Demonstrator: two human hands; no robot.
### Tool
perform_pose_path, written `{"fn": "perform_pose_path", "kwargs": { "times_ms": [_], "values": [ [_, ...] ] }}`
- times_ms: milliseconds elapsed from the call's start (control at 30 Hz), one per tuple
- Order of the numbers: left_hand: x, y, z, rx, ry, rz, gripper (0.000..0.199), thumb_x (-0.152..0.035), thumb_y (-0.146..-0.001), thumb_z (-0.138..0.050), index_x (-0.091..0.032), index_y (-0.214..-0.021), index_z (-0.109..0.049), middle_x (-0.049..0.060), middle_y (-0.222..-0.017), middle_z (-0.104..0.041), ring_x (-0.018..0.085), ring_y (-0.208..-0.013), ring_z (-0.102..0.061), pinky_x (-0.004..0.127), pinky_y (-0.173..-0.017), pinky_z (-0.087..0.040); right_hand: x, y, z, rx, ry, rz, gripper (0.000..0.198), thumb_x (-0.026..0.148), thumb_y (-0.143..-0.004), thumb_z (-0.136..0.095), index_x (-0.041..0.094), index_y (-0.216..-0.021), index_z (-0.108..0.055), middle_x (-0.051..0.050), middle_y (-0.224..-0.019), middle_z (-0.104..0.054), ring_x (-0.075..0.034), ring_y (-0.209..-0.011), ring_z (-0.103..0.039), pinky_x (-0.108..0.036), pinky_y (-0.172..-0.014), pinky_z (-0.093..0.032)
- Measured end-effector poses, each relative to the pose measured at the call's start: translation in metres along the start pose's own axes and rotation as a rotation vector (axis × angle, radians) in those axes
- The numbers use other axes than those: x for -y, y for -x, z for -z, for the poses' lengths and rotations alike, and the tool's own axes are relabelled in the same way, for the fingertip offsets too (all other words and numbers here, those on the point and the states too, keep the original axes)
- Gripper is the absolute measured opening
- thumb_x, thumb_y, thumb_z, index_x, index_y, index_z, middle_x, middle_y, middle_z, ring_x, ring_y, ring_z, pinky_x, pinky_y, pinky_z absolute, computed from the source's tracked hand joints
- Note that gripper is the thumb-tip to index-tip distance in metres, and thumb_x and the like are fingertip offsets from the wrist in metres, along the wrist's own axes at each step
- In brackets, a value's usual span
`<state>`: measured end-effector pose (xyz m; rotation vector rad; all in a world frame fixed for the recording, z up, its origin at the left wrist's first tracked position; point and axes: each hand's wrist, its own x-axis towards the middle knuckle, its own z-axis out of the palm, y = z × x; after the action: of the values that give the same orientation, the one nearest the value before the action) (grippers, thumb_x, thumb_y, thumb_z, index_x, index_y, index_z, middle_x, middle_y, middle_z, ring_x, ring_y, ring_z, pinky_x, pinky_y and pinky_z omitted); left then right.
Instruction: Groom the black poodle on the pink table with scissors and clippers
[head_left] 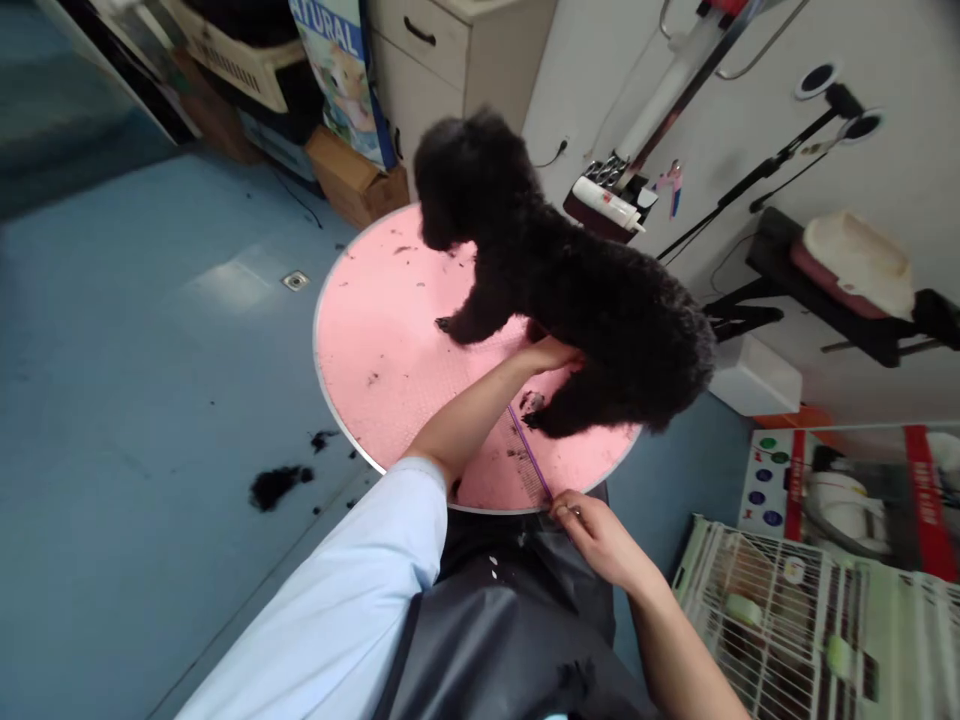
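A black curly-coated dog [577, 270] stands on a round pink grooming table [375, 340], its head towards the far left. My left hand [553, 355] reaches under its belly, just ahead of the hind leg, and touches the coat. The fingers there are mostly hidden by the fur. At the table's near edge my right hand [589, 525] is closed on the end of a purple-backed comb [531, 455], whose thin teeth show on its left side. A small metal glint shows at those fingers, too small to name.
Black hair clumps [277, 487] lie on the blue floor. A tool holder [604, 205] with a white bottle hangs behind the dog. A wire cage [772, 620] stands at lower right. Behind the table are a cardboard box [356, 180] and a cabinet [427, 60].
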<state>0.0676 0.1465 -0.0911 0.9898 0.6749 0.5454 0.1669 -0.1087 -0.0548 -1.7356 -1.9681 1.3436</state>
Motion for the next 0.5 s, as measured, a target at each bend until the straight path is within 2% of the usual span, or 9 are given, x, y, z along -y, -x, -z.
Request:
{"fn": "perform_pose_path", "kwargs": {
  "times_ms": [100,167,300,367,433,500],
  "values": [
    [0.01,0.015,0.002,-0.055,-0.137,-0.14,0.022,-0.001,-0.072,-0.052,-0.012,-0.053,-0.055,-0.001,-0.055,-0.054,0.007,-0.058,-0.048,0.019,-0.064,-0.042,-0.006,0.001,-0.005,-0.085,0.198,-0.117,0.029,0.035,-0.094,-0.038,0.019,-0.091,-0.062,-0.008,-0.089,-0.063,-0.021,-0.083,-0.06,-0.031,-0.076,-0.044],
    [0.015,0.02,0.004,-0.065,-0.138,-0.189,0.018,-0.002,-0.07,-0.054,-0.012,-0.055,-0.056,-0.002,-0.059,-0.055,0.007,-0.061,-0.048,0.019,-0.064,-0.041,-0.008,-0.006,-0.011,-0.144,0.386,-0.211,0.028,0.039,-0.091,-0.044,0.018,-0.092,-0.063,-0.011,-0.092,-0.061,-0.023,-0.08,-0.061,-0.032,-0.072,-0.043],
    [0.019,0.026,-0.003,-0.096,-0.108,-0.229,0.013,-0.007,-0.07,-0.053,-0.011,-0.058,-0.058,-0.002,-0.06,-0.057,0.008,-0.062,-0.05,0.02,-0.066,-0.041,-0.007,-0.025,-0.022,-0.117,0.62,-0.29,0.025,0.038,-0.085,-0.054,0.015,-0.095,-0.058,-0.014,-0.095,-0.061,-0.024,-0.072,-0.063,-0.031,-0.063,-0.039],
    [0.018,0.037,-0.006,-0.126,-0.193,-0.301,0.013,-0.012,-0.072,-0.053,-0.012,-0.061,-0.06,-0.001,-0.063,-0.06,0.009,-0.064,-0.052,0.023,-0.07,-0.044,-0.007,-0.03,-0.022,-0.104,0.592,-0.278,0.024,0.033,-0.085,-0.055,0.015,-0.1,-0.054,-0.013,-0.092,-0.063,-0.025,-0.075,-0.063,-0.03,-0.062,-0.037],
    [0.017,0.059,0.0,-0.204,-0.308,-0.442,0.015,-0.02,-0.075,-0.054,-0.012,-0.067,-0.064,0.002,-0.072,-0.065,0.012,-0.072,-0.057,0.026,-0.077,-0.046,-0.01,-0.029,-0.02,-0.111,0.496,-0.257,0.023,0.028,-0.084,-0.054,0.014,-0.102,-0.051,-0.011,-0.086,-0.064,-0.024,-0.076,-0.063,-0.029,-0.061,-0.036],
    [0.018,0.088,0.019,-0.409,-0.399,-0.597,0.022,-0.026,-0.081,-0.049,-0.013,-0.074,-0.065,0.005,-0.081,-0.067,0.014,-0.083,-0.061,0.029,-0.085,-0.047,-0.012,-0.025,-0.019,-0.127,0.362,-0.22,0.019,0.024,-0.082,-0.052,0.015,-0.099,-0.05,-0.009,-0.079,-0.063,-0.023,-0.071,-0.061,-0.03,-0.06,-0.036]
  ]
}}
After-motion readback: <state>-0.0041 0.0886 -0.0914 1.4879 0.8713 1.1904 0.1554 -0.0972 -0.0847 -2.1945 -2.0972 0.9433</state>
